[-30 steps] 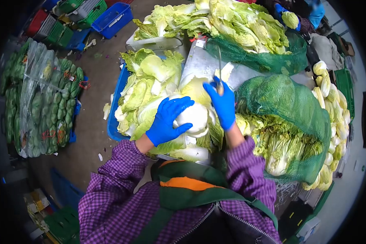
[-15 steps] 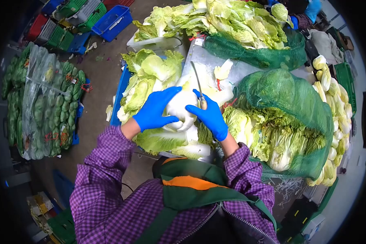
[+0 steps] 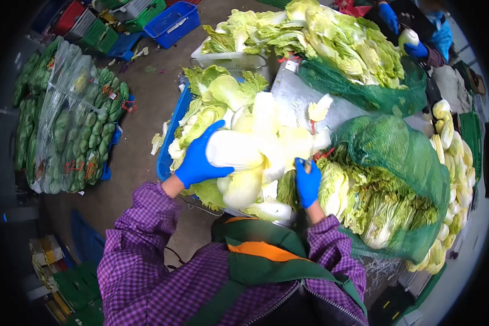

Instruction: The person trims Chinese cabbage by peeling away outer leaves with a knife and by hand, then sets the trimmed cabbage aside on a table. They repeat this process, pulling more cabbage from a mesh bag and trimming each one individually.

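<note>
My left hand [image 3: 201,160], in a blue glove, grips the left side of a trimmed napa cabbage [image 3: 231,149], pale and lying on its side above the work table. A little to the right, my right hand [image 3: 308,185], also gloved in blue, is closed around a knife handle [image 3: 307,167]; the blade cannot be made out. This hand is apart from the cabbage. Loose white and yellow-green leaves lie under and around the cabbage. Left of it, a blue crate [image 3: 165,155] is heaped with outer leaves [image 3: 228,89].
To my right, a green mesh bag [image 3: 394,144] holds untrimmed cabbages [image 3: 383,217]. Behind is a white tub [image 3: 228,58] of leaves. Trimmed cabbages [image 3: 455,157] are piled far right. At top right, a co-worker's gloved hand [image 3: 417,50] holds a cabbage. Wrapped sacks [image 3: 73,125] stand left.
My right hand has come off the cabbage and moved right and down with the knife. The cabbage has turned onto its side in my left hand. The whole view has shifted slightly.
</note>
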{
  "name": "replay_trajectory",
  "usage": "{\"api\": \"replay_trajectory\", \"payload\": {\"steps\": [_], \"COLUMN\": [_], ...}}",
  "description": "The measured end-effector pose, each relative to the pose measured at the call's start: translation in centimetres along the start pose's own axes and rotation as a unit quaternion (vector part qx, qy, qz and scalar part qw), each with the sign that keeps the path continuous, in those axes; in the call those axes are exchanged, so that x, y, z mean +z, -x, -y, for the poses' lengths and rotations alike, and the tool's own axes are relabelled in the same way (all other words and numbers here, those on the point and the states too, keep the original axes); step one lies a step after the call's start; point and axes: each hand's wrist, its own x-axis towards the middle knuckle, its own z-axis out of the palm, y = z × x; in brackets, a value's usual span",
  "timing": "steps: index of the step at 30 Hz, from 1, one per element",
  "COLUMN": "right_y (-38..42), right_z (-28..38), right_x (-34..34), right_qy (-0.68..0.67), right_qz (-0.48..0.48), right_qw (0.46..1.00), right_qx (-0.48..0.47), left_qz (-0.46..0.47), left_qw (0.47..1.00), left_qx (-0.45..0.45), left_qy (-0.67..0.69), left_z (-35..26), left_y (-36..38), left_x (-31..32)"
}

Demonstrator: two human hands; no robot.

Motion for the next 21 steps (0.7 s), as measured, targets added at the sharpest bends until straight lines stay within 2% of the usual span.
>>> {"api": "replay_trajectory", "payload": {"steps": [2, 3, 4, 6, 7, 8, 9, 10, 12, 13, 14, 16, 17, 20, 21], "right_y": [1.9, 3.2, 3.8, 3.8, 2.9, 2.3, 1.3, 0.6, 0.2, 0.7, 0.9, 0.4, -0.4, -2.1, -2.4], "right_z": [-1.8, -3.6, -4.8, -3.4, -3.0, 2.5, 5.1, 7.0, 9.4, 11.6, 12.7, 14.2, 14.7, 11.2, 9.7], "right_x": [0.5, 1.6, 3.0, 6.9, 9.4, 8.7, 9.7, 10.6, 10.2, 9.2, 9.1, 9.1, 8.5, 7.2, 7.0], "right_qy": [-0.040, -0.099, -0.157, -0.141, -0.105, -0.165, -0.209, -0.254, -0.492, -0.540, -0.539, -0.454, -0.386, -0.335, -0.332], "right_qz": [0.036, 0.071, 0.105, 0.119, 0.134, 0.306, 0.290, 0.275, 0.334, 0.331, 0.330, 0.302, 0.342, 0.318, 0.315], "right_qw": [0.998, 0.992, 0.981, 0.978, 0.975, 0.933, 0.923, 0.907, 0.789, 0.753, 0.754, 0.813, 0.831, 0.862, 0.864], "right_qx": [0.017, -0.017, -0.049, -0.101, -0.146, 0.092, 0.143, 0.193, 0.157, 0.178, 0.179, 0.205, 0.210, 0.206, 0.210], "left_qz": [-0.067, -0.087, -0.124, -0.174, -0.180, -0.201, -0.220, -0.226, -0.270, -0.301, -0.300, -0.302, -0.295, -0.285, -0.290], "left_qw": [0.995, 0.996, 0.992, 0.966, 0.966, 0.931, 0.883, 0.885, 0.874, 0.875, 0.874, 0.947, 0.951, 0.956, 0.957], "left_qx": [0.038, -0.029, -0.017, -0.090, -0.090, -0.120, -0.143, -0.136, -0.081, -0.059, -0.060, 0.037, 0.080, 0.057, 0.006], "left_qy": [-0.064, 0.023, 0.012, 0.166, 0.164, 0.279, 0.388, 0.384, 0.396, 0.375, 0.376, 0.106, -0.054, -0.048, 0.029], "left_z": [0.4, 1.0, 1.3, 0.8, 0.7, 0.4, 0.1, 0.2, 2.1, 2.8, 3.3, 2.2, 1.0, 0.4, 1.8], "left_y": [0.8, 1.4, 1.6, 1.6, 1.6, 1.4, 1.1, 1.1, 1.4, 1.3, 1.6, 1.6, 1.9, 2.2, 2.3], "left_x": [-2.6, -3.6, -4.5, -5.3, -5.3, -5.0, -4.9, -4.8, -3.9, -3.3, -2.7, -1.4, -1.1, -1.1, -1.2]}}
